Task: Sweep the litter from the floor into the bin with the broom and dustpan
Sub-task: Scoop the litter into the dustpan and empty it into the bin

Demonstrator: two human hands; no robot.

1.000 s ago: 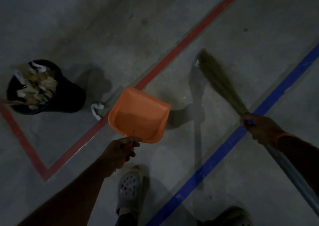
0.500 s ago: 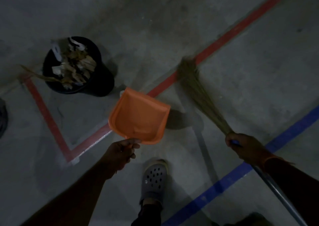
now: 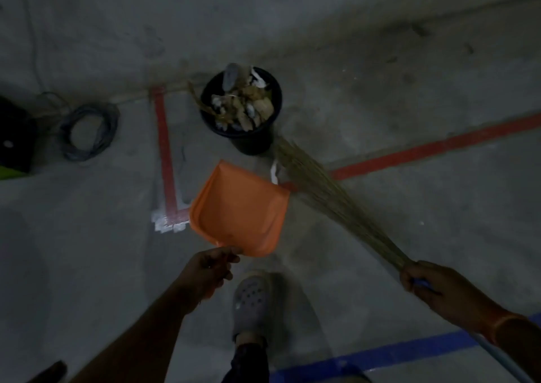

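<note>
The left hand point(image 3: 209, 271) gripped the handle of the orange dustpan point(image 3: 240, 208), fingers curled round it, and held the pan raised above the floor point(image 3: 380, 60) with its mouth pointing away from the person. The pan looked bare inside. The right hand point(image 3: 433, 286) was closed round the broom point(image 3: 330, 195) where the bristles meet the blue shaft, and the shaft ran back past the wrist toward the lower right corner. An orange band sat on that wrist. The bristles fanned forward and to the left, their tips near the foot of the bin point(image 3: 241, 109).

A white scrap point(image 3: 274, 172) lay on the floor between the pan's far right corner and the bristles, beside the red line point(image 3: 439, 148). The black bin stood beyond the pan, upright and heaped with litter, some of it sticking over the rim. A second red line point(image 3: 164, 154) ran from the far wall toward the pan, ending in a scuffed white patch at its near corner. A blue line point(image 3: 380, 356) crossed the floor near the person's feet. A grey clog point(image 3: 251, 300) showed between the two arms. A coil of cable point(image 3: 87, 132) lay by the left edge, next to a dark object too dim to identify.
</note>
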